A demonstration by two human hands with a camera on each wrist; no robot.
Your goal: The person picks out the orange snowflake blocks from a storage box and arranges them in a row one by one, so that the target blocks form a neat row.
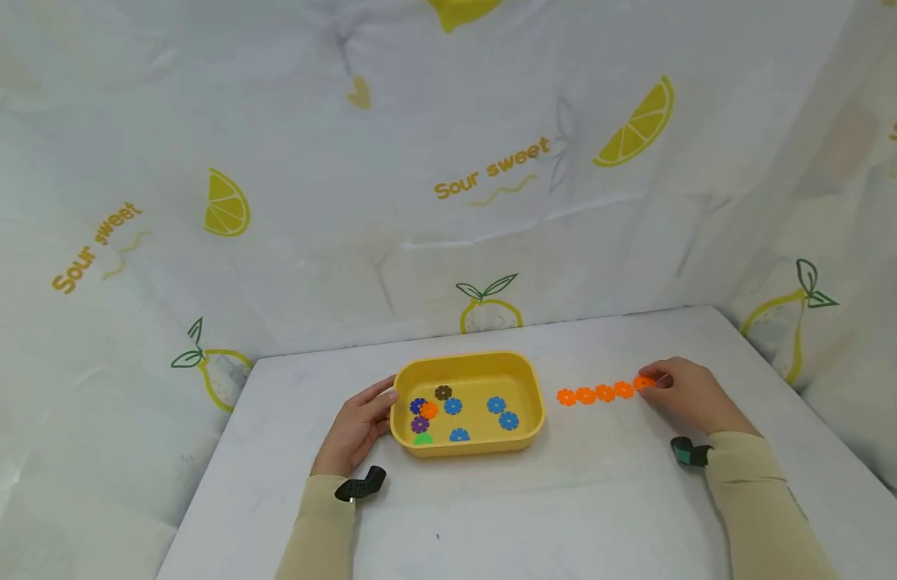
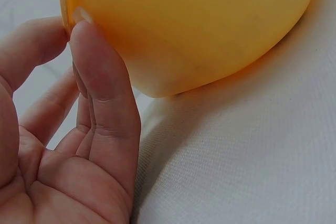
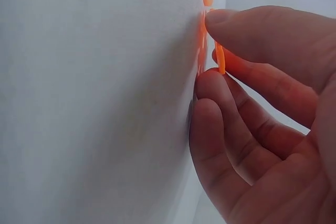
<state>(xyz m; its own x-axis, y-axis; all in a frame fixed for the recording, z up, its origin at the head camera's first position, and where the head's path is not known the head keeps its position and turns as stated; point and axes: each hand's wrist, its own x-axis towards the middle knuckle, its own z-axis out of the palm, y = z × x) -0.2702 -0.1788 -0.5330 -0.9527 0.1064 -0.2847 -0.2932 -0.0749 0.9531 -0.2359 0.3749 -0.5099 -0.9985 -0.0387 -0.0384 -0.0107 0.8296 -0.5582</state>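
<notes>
My left hand [image 1: 353, 427] grips the left end of a yellow plastic tray [image 1: 469, 449], its thumb [image 2: 100, 61] and index finger pinching the rim. Loose notched snowflake discs lie in the tray: several blue ones [image 1: 496, 404], plus brown [image 1: 444, 392], dark blue, orange, purple [image 1: 419, 424] and green. Right of the tray, several orange discs [image 1: 604, 393] form a row on the table. At its right end, my right hand [image 1: 691, 395] pinches another orange disc [image 3: 220, 59] between thumb and fingers. In the right wrist view the held disc stands on edge, its fingertips close over the table.
The white-covered table [image 1: 535, 515] runs back to a white curtain [image 1: 390, 201] printed with lemons. Dark wrist devices [image 1: 361, 485] sit on both forearms. A tiny dark mark [image 1: 437, 536] shows near the table's front.
</notes>
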